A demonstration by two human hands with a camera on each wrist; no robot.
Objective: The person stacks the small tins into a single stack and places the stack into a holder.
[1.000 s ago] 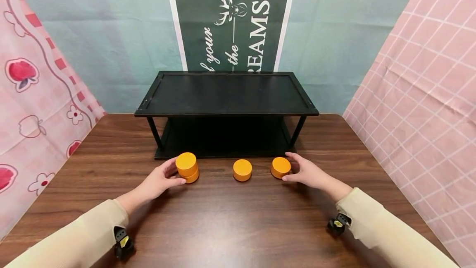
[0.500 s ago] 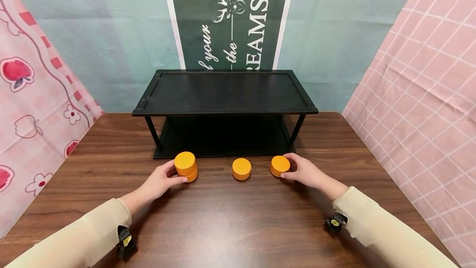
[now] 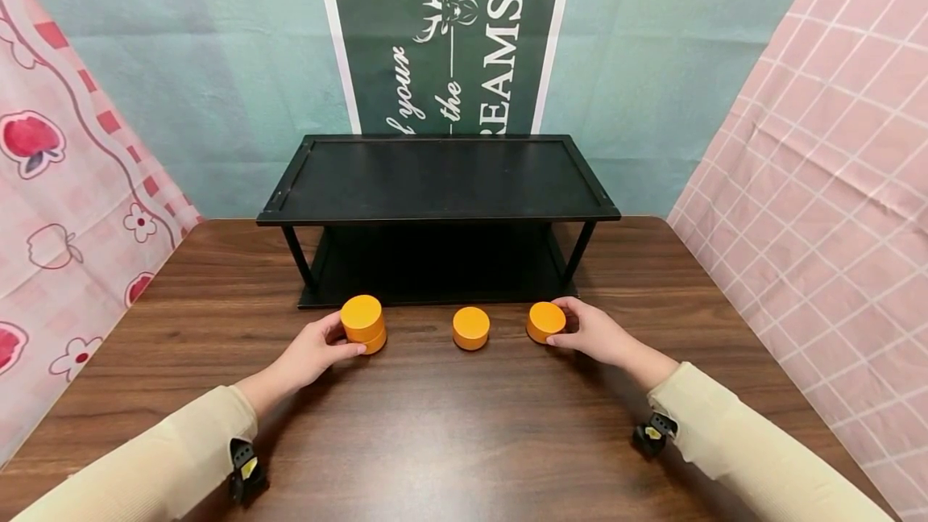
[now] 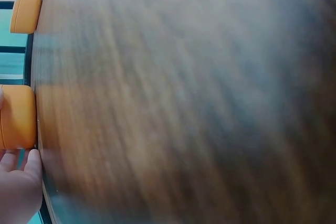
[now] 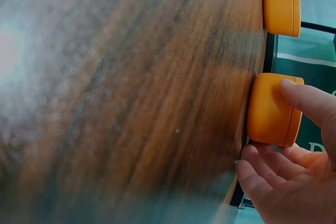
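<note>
Two round orange lidded boxes stand stacked at the left; the upper box (image 3: 362, 314) covers most of the lower box (image 3: 376, 342). My left hand (image 3: 313, 351) holds this stack from its left side, thumb at the front and fingers behind. A single orange box (image 3: 546, 321) stands at the right, a lid seam showing in the right wrist view. My right hand (image 3: 596, 335) grips it from the right, the thumb (image 5: 296, 93) pressed on its side. Between the hands stands another orange box (image 3: 471, 328), touched by neither.
A black two-tier rack (image 3: 438, 184) stands behind the boxes, its lower shelf (image 3: 442, 272) close to them. Everything rests on a brown wood-grain table (image 3: 449, 425). Pink cloths (image 3: 819, 151) hang at both sides, and a green cloth (image 3: 239, 87) hangs at the back.
My right fingers and thumb have closed in on the right box. The left thumb has moved slightly further along the stack. The boxes stay in place while the head view shifts a little.
</note>
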